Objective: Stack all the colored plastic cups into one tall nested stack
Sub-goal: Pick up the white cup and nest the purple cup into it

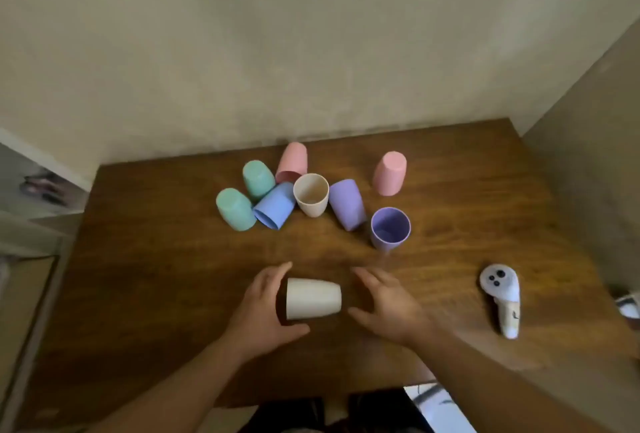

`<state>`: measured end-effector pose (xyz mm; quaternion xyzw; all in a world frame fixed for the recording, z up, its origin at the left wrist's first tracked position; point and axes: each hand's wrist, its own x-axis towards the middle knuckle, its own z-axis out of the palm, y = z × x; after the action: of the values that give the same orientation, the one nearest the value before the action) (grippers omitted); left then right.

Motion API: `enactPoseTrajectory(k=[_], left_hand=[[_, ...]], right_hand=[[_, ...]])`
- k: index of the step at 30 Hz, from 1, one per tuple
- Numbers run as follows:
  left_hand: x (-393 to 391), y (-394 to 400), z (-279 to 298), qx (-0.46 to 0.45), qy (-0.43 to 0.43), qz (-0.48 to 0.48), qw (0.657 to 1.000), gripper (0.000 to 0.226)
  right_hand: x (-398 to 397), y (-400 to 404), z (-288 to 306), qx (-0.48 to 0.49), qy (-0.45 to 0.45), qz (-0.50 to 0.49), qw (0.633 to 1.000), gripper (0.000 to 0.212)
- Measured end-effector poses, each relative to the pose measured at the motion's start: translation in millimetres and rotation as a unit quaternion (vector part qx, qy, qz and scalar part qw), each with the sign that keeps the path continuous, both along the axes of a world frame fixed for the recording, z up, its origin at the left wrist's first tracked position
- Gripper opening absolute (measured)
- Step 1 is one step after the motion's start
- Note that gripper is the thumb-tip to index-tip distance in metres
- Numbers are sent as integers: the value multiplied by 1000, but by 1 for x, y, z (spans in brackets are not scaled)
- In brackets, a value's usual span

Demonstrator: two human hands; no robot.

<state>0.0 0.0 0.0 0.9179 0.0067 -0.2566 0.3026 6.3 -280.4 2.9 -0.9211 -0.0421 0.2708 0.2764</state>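
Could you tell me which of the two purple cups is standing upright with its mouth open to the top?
The purple cup nearest the right hand: its round opening faces up. The other purple cup is tipped over beside the upright beige cup.

wooden table [138, 259], scattered cups [311, 194], controller [502, 297]

A white controller [502, 301] lies on the wooden table [138, 277].

open end of the cream plastic cup lying on its side [313, 298]: hidden behind the left hand [263, 308] | white object at right edge [628, 306]: cut off, unidentifiable | dark items on left shelf [43, 187]: too blurred to tell
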Motion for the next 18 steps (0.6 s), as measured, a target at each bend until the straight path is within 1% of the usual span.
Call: enactPoseTrajectory(k=[1,2,3,5,7,8,10,12,14,16,18], left_hand=[[8,-5,-5,-5,-23,-35,999,123],[16,-7,-14,4,-54,-57,997,119],[24,-8,-22,7,-76,-63,995,113],[40,-5,-41,4,-113,-36,993,103],[48,-2,-56,-1,-149,-16,989,103],[51,0,-65,-2,-179,-19,984,106],[53,2,-78,13,-200,-20,979,117],[50,2,-88,30,-216,-14,976,128],[47,3,-93,22,-236,14,971,133],[47,7,-99,29,-262,27,964,126],[43,8,-104,59,-283,23,957,113]], right_hand=[[4,2,-15,0,-35,49,998,97],[10,3,-29,-25,-68,95,993,104],[15,4,-42,-30,-98,131,986,109],[26,5,-67,-27,-152,151,976,115],[33,8,-88,-20,-196,128,972,118],[35,10,-94,-16,-224,108,969,119],[35,13,-103,-15,-253,69,965,122],[31,15,-108,-15,-267,43,963,124],[29,14,-109,-27,-260,24,965,123],[28,15,-105,-48,-273,17,961,117],[23,18,-105,-60,-288,20,956,109]])
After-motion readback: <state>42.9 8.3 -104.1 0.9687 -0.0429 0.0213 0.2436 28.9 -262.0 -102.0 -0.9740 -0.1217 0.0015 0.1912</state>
